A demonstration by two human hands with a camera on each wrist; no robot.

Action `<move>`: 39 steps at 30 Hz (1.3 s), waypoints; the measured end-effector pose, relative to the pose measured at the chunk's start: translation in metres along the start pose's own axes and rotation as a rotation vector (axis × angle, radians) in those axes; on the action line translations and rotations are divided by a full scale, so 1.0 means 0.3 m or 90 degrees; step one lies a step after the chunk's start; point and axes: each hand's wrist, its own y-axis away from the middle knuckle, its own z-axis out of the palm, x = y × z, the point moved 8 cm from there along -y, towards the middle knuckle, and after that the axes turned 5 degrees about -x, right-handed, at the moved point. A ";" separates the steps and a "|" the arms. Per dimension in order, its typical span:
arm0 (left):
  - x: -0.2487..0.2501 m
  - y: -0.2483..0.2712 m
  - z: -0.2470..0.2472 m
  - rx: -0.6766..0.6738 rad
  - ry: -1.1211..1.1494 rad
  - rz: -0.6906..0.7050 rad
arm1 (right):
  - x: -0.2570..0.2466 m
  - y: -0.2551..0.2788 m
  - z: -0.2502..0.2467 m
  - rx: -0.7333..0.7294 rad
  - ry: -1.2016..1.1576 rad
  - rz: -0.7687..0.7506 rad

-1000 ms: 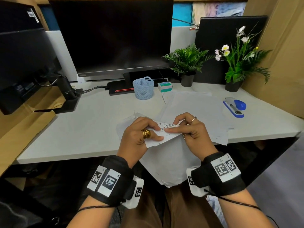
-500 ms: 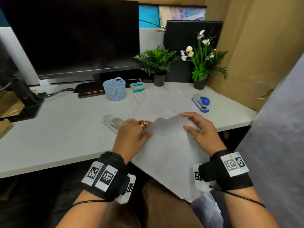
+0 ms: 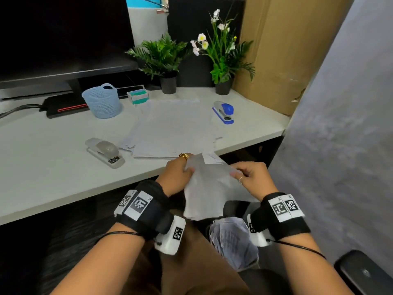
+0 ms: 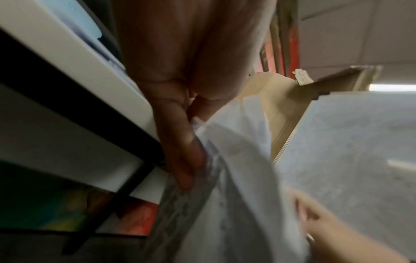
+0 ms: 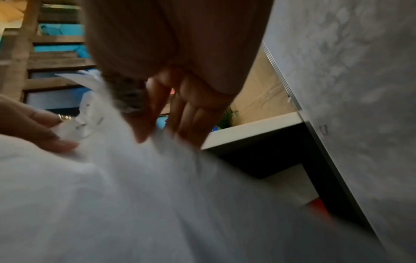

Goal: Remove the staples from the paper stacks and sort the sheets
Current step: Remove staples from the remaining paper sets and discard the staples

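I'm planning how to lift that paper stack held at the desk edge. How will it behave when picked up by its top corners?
Likely floppy: the paper stack sags and curves below where the left hand and right hand pinch its top. Probably light, since fingertips alone carry it. The sheets may fan apart; the left wrist view shows layers splaying by the fingers.

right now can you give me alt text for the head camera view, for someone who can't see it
Two hands, left hand and right hand, hold a stack of paper by its top corners just below the edge of a white desk. On the desk lie loose sheets, a grey stapler, a blue stapler and a blue basket.
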 end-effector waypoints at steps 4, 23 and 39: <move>0.002 -0.019 0.083 -0.055 0.220 -0.030 | 0.040 0.059 0.123 -0.231 -0.119 0.073; 0.308 -0.077 0.177 0.216 -0.308 0.372 | 0.479 0.118 0.152 -0.191 0.171 0.339; 0.067 -0.326 0.175 0.083 -0.561 0.024 | 0.783 0.048 0.397 -0.240 0.154 0.422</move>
